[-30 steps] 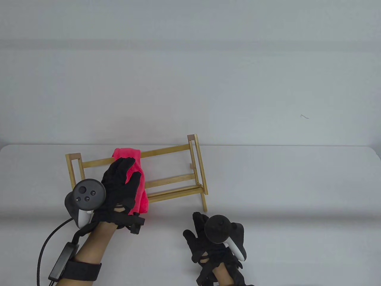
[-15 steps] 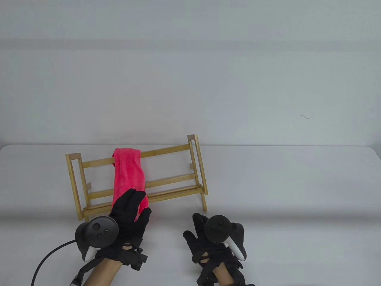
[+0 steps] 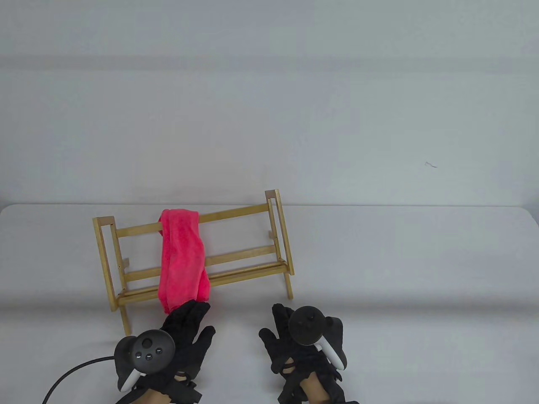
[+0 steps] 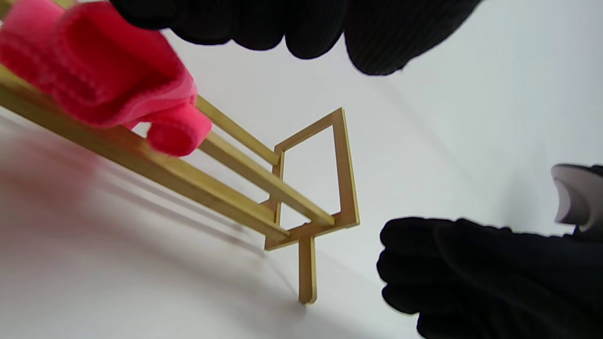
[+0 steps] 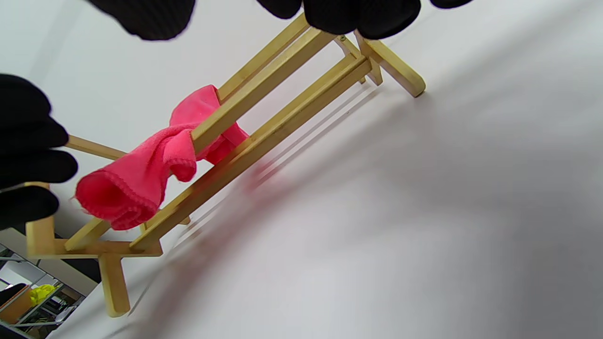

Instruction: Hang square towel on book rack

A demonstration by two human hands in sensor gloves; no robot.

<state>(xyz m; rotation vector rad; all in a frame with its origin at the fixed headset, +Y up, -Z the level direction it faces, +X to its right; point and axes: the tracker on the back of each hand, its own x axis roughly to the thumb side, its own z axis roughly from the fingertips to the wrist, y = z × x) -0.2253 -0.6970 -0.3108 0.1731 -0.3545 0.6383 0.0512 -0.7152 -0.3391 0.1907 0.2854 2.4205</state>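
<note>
**Pink towel draped over the wooden rack, both hands free of it**

Pink cloth is hanging over the top rail of the rack [image 3: 193, 248], toward its left end. The towel [image 3: 182, 261] is lying bunched into a narrow band rather than spread flat, running down the front across the lower rails, with its bottom edge reaching roughly to the rack's base. Draped this way, the weight on each side of the rail is likely what is keeping it from sliding off, though the back half is hidden.

The left hand [image 3: 179, 341] is hovering just below the towel's lower end with its fingers spread; in the left wrist view the fingertips [image 4: 301, 28] are sitting above the cloth with a gap showing, so the hand is gripping nothing. The right hand [image 3: 301, 341] is resting on the white surface [image 3: 421, 294] to the right of the rack's front foot, fingers loosely curled and holding nothing.

Judging from this, the hanging itself looks finished, and neither hand is steadying the rack because it is standing on its own feet.
</note>
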